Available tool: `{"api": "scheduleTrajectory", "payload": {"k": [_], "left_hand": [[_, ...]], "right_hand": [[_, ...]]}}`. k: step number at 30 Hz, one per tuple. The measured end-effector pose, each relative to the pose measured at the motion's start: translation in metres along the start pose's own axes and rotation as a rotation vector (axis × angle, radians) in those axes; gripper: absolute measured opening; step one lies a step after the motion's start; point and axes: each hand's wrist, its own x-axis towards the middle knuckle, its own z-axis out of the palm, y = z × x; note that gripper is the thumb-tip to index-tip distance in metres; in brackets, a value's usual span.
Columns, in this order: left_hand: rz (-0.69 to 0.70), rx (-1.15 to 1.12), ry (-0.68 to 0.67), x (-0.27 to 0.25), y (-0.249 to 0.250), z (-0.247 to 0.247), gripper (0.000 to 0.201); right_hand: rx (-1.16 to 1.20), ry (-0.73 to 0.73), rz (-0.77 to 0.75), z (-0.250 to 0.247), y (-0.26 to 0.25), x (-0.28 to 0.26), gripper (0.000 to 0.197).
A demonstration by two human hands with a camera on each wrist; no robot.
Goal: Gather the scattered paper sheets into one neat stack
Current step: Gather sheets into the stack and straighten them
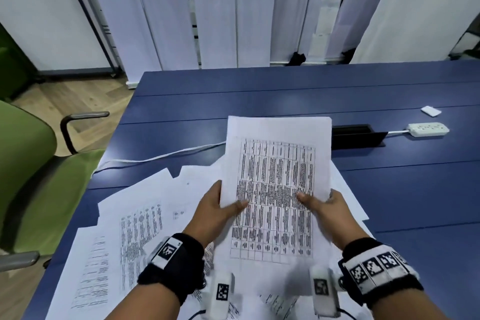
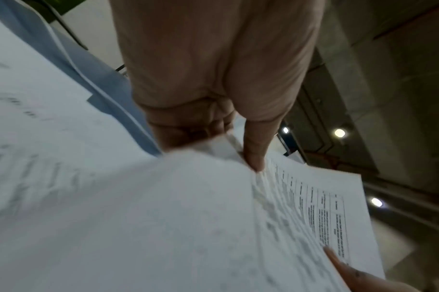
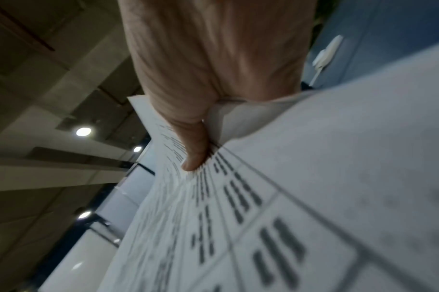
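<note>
From the head view, the blue table [image 1: 285, 91] ran wide to the far side and to the right, bare there but for a white power strip [image 1: 428, 129], a small white card [image 1: 431, 111] and a black cable slot [image 1: 357, 135] just right of the held sheets. The table's left edge lay close to the scattered papers [image 1: 135, 218], with a green chair [image 1: 23, 163] beside it on the wooden floor [image 1: 85, 97]. A white cable [image 1: 161, 157] crossed the table behind the papers. White vertical blinds [image 1: 220, 13] hung past the far edge. The held stack [image 1: 275, 163] stood tilted up above the loose sheets, its printed table facing the person. The left hand [image 1: 218, 212] gripped its left edge, thumb on the front; the right hand [image 1: 324, 206] gripped the right edge the same way. Both wrists wore black bands with square printed markers.

From the left wrist view, the left hand [image 2: 213, 79] pinched the stack [image 2: 313, 207], thumb on the printed face and fingers curled behind. A fingertip of the other hand showed at the lower right. More sheets lay blurred below on the left, over the blue table [image 2: 108, 89]. Ceiling lamps showed above.

From the right wrist view, the right hand [image 3: 213, 69] clamped the stack [image 3: 238, 217] at its edge, thumb pressed onto the print. The power strip [image 3: 328, 51] showed on the blue table [image 3: 388, 25] at upper right.
</note>
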Motion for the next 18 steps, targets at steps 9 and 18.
{"api": "scheduleTrajectory", "payload": {"k": [9, 18], "left_hand": [[-0.298, 1.024, -0.164, -0.018, -0.095, 0.013, 0.057], [-0.362, 0.826, -0.226, -0.026, -0.105, 0.042, 0.029]], "right_hand": [[-0.059, 0.184, 0.450, -0.021, 0.107, -0.017, 0.058], [-0.444, 0.342, 0.501, -0.009, 0.139, -0.021, 0.054]]}}
